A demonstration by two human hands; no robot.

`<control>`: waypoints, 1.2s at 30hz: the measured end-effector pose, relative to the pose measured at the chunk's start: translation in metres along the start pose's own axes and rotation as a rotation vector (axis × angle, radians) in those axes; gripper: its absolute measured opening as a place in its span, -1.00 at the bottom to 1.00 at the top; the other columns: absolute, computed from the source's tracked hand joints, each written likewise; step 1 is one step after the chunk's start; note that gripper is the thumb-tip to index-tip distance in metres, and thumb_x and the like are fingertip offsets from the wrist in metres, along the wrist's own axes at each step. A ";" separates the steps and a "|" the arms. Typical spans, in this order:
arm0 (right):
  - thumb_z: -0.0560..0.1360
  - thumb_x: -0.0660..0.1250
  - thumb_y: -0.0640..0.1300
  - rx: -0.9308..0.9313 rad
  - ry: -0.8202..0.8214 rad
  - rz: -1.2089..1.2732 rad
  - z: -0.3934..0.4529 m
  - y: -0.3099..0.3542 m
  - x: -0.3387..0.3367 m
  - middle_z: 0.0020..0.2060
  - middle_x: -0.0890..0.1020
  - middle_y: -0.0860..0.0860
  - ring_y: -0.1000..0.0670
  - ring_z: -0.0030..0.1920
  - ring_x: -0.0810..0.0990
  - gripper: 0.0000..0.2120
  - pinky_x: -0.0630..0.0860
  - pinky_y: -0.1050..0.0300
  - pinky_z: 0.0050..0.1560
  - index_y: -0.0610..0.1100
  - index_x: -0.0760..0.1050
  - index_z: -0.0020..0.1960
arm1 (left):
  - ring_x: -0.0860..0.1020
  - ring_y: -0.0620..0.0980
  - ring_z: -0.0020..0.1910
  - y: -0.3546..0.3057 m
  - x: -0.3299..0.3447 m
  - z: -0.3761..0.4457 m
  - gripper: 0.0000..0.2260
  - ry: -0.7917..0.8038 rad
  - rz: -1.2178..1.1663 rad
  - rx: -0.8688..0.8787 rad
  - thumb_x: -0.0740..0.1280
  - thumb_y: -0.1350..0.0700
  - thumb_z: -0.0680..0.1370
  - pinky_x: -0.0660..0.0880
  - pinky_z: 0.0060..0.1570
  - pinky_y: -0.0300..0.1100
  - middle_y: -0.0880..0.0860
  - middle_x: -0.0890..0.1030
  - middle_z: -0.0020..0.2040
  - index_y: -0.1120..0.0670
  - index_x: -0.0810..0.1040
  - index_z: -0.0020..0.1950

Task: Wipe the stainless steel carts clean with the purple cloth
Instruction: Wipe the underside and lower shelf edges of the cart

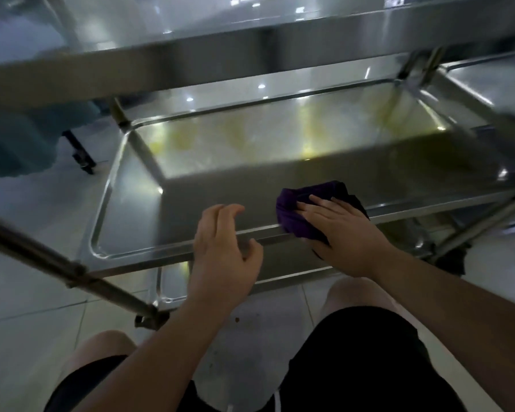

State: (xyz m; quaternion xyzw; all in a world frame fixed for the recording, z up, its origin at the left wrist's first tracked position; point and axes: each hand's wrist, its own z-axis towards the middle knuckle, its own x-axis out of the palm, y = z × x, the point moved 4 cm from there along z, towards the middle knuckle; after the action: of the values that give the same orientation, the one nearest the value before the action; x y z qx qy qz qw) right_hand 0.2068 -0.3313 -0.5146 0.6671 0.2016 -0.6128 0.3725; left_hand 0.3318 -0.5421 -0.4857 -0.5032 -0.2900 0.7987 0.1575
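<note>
item: crumpled purple cloth (298, 215), right of frame centre, draped over the near rim of the shiny stainless steel cart's middle shelf (125, 188); right hand (344, 233) flat on it, fingers straight and close together. left hand (223, 248) on the rim beside, fingers loosely curled, grasping nothing. risk: cloth bunching skips the yellowish streaks at upper centre; an unbraced cart may roll.

Both forearms are bare, with no sleeves in view. The left hand (225, 248) and right hand (344, 233) carry no gloves. Black shorts (357, 364) cover the thighs; a white drawstring (277, 399) hangs at the shorts' waist. Knees are bare.
</note>
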 end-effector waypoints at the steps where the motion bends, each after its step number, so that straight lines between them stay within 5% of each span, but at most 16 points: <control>1: 0.59 -0.01 0.28 0.017 -0.002 0.006 -0.005 -0.012 -0.003 0.57 0.27 0.27 0.15 0.63 0.07 -0.39 0.02 0.01 0.63 0.17 0.18 0.61 | 0.42 -0.04 0.24 -0.008 0.009 0.003 -0.52 0.038 0.001 0.021 0.44 0.13 0.55 0.59 0.16 0.09 -0.10 0.32 0.32 -0.04 0.39 0.43; 9: 0.65 0.16 0.25 0.185 -0.027 0.067 -0.045 -0.116 -0.032 0.57 0.31 0.17 0.16 0.60 0.12 -0.43 -0.04 0.17 0.54 0.13 0.23 0.62 | 0.34 0.01 0.50 -0.068 0.084 0.013 -0.44 0.281 0.204 0.319 0.37 0.01 0.57 0.24 0.52 -0.06 0.00 0.41 0.49 0.02 0.37 0.57; 13: 0.63 0.15 0.26 0.297 -0.039 0.073 -0.066 -0.157 -0.045 0.58 0.30 0.13 0.16 0.60 0.12 -0.40 -0.09 0.20 0.53 0.12 0.21 0.62 | 0.08 -0.05 0.69 -0.081 0.118 0.014 -0.32 0.365 0.314 0.438 0.26 -0.09 0.62 -0.10 0.60 -0.17 -0.01 0.21 0.69 0.03 0.16 0.71; 21: 0.67 0.15 0.19 0.562 -0.070 0.149 -0.097 -0.230 -0.068 0.61 0.25 0.05 0.09 0.59 0.11 -0.43 -0.05 0.19 0.47 0.09 0.19 0.64 | -0.25 0.00 0.70 -0.126 0.178 0.035 -0.22 0.507 0.434 0.571 0.08 -0.22 0.66 -0.32 0.61 -0.06 0.06 -0.20 0.74 0.07 -0.24 0.73; 24: 0.68 0.06 0.26 0.699 -0.029 0.128 -0.105 -0.255 -0.073 0.64 0.17 -0.01 -0.11 0.63 0.12 -0.40 0.02 0.01 0.56 0.12 0.09 0.66 | -0.33 0.02 0.69 -0.134 0.191 0.038 -0.18 0.559 0.495 0.613 0.01 -0.29 0.68 -0.32 0.63 -0.02 0.08 -0.33 0.72 0.09 -0.36 0.70; 30: 0.72 -0.05 0.18 0.780 0.039 0.054 -0.075 -0.277 -0.077 0.68 0.02 0.00 -0.18 0.65 -0.03 -0.42 0.00 -0.18 0.59 0.02 -0.03 0.69 | -0.41 -0.05 0.65 -0.124 0.191 0.034 -0.11 0.605 0.456 0.645 -0.06 -0.40 0.62 -0.28 0.65 -0.04 0.03 -0.41 0.69 0.08 -0.43 0.67; 36: 0.70 -0.05 0.16 0.760 -0.083 0.016 -0.024 -0.305 -0.089 0.66 0.09 -0.04 -0.20 0.65 0.00 -0.43 0.01 -0.24 0.61 0.00 0.06 0.66 | -0.43 -0.08 0.64 -0.125 0.188 0.033 -0.08 0.626 0.432 0.648 -0.02 -0.39 0.59 -0.29 0.64 -0.06 0.00 -0.42 0.69 0.05 -0.45 0.67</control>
State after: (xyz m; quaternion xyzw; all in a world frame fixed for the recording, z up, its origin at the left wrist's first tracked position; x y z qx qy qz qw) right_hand -0.0133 -0.1009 -0.5052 0.7336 -0.0604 -0.6676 0.1114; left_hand 0.2134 -0.3525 -0.5313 -0.6925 0.1454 0.6728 0.2160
